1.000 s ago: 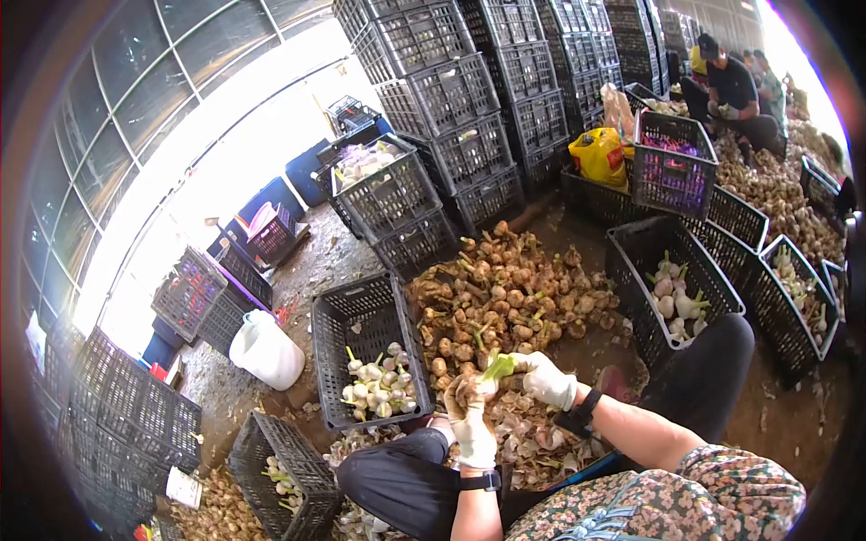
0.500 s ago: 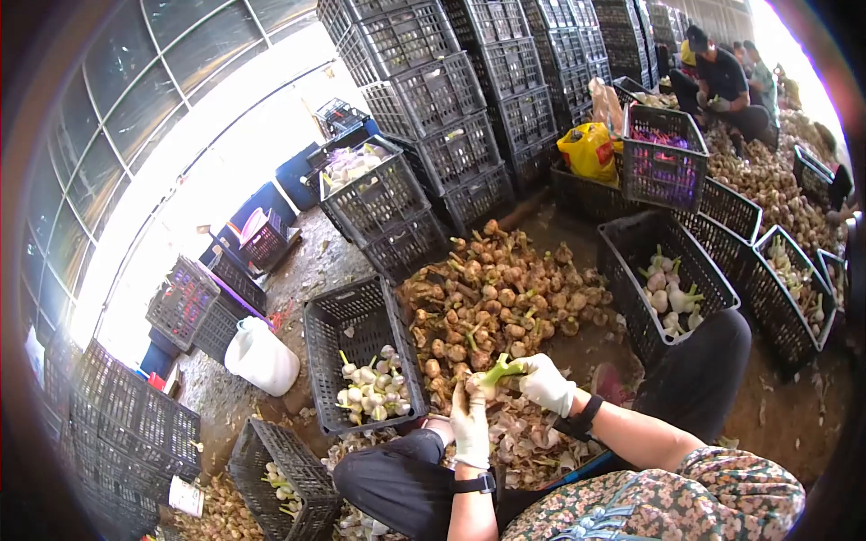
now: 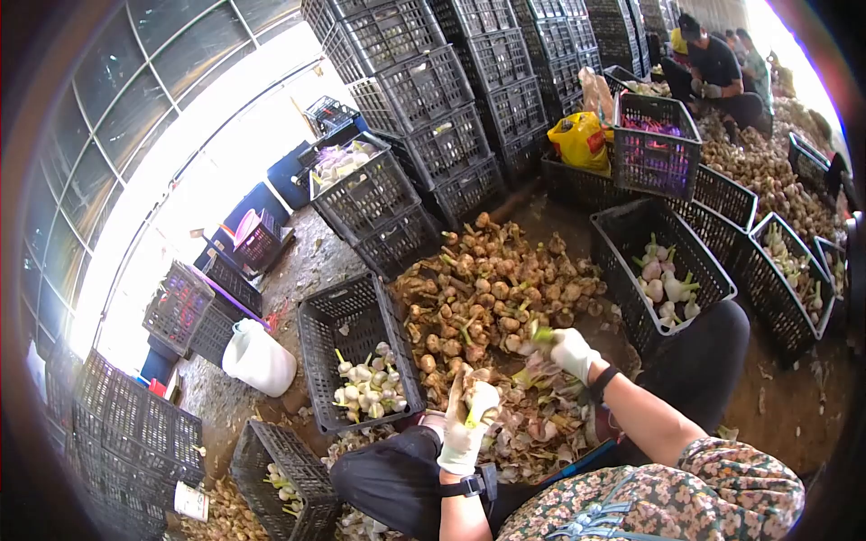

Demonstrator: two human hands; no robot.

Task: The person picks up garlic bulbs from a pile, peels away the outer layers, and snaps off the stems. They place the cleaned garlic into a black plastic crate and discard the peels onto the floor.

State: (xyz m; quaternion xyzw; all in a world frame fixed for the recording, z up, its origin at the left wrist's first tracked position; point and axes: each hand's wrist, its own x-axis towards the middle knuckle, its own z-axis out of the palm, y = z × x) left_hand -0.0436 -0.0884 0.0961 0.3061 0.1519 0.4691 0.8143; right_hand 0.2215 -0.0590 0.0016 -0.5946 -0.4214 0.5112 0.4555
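The left hand (image 3: 463, 440) grips the garlic (image 3: 485, 401), lower centre of the frame; the right hand (image 3: 571, 353) pinches a green stalk (image 3: 541, 334). The garlic is likely light, firm, bruisable: hold its rounded body.

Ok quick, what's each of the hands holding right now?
Left hand: closed, holding a garlic bulb.
Right hand: closed on something green, too blurred to name for sure.

The floor (image 3: 308, 257) carries a garlic heap (image 3: 492, 293) at the frame's centre, papery peelings (image 3: 534, 422) below it, a black crate (image 3: 356, 316) and white bucket (image 3: 262, 362) leftward.
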